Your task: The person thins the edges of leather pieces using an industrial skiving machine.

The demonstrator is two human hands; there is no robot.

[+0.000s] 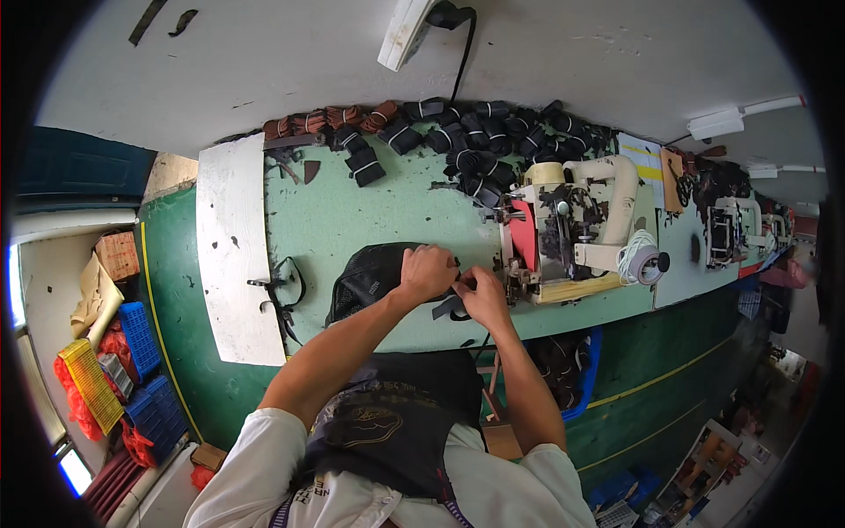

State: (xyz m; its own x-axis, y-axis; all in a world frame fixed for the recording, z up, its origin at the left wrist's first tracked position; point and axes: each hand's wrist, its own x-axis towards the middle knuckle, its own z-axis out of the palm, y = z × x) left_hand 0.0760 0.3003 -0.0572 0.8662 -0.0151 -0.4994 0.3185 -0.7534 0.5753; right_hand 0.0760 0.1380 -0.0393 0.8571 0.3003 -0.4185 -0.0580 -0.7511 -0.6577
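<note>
Both of my hands meet over the green worktop, left of a sewing machine. My left hand is closed, its fingers curled down at the right edge of a black mesh fabric piece. Whatever its fingertips hold is hidden. Close beside it, my right hand pinches a small dark strip between thumb and fingers. A loose grey-black piece lies under the right hand. The sewing machine, cream with a red plate, stands just beyond my right hand.
Banded bundles of black pieces and brown pieces line the table's back edge. Scissors and a black strap lie by the white board at left. A blue bin with dark pieces sits below the table's front edge.
</note>
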